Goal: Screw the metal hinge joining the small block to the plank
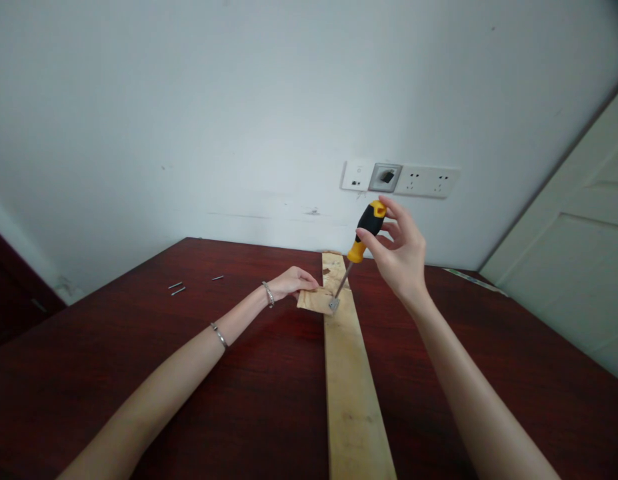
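Observation:
A long pale wooden plank [353, 393] lies lengthwise on the dark red table [239, 400]. A small piece of wood [313, 300] rests against the plank's left side, with a small metal bracket [333, 304] where the two meet. My left hand [291, 282] presses down on the small piece, fingers curled over it. My right hand [401, 253] grips the black-and-yellow handle of a screwdriver [363, 237]. Its shaft slants down to the left and its tip sits on the bracket.
A few loose screws [177, 288] lie on the table at the far left. A row of wall sockets and a switch [401, 179] is on the white wall behind. A pale door [573, 253] stands at the right.

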Demonstrator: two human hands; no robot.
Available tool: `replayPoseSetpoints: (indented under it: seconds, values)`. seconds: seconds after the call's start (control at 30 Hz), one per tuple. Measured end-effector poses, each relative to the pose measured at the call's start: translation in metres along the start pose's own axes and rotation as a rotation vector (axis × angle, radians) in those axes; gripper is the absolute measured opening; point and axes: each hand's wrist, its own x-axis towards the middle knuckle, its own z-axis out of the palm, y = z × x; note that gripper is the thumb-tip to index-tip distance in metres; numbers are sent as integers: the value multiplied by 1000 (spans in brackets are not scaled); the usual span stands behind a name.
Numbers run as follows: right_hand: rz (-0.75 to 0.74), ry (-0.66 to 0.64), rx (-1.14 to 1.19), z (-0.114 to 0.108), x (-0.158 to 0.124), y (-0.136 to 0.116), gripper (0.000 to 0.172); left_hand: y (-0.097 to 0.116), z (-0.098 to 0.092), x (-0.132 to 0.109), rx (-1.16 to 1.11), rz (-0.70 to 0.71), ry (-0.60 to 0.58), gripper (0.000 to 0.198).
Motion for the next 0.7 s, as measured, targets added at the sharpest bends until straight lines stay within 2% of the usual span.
replayPoseSetpoints:
  seconds: [0.13,0.27,0.33,0.5,0.7]
  values:
    - [132,1,-43,-11,8,7,60,2,-6,1,-3,20,37,28]
    - [373,-171,-210,-16,4,30,59,5,-16,1,-39,24,97,26]
    - [442,-271,-306,-13,-6,45,56,7,-20,2,-38,19,109,27]
    - [622,-529,-357,1,-40,75,49,10,-26,1,-25,37,128,27]
    - [703,-659,-319,12,-66,91,48,11,-27,2,-23,35,151,26]
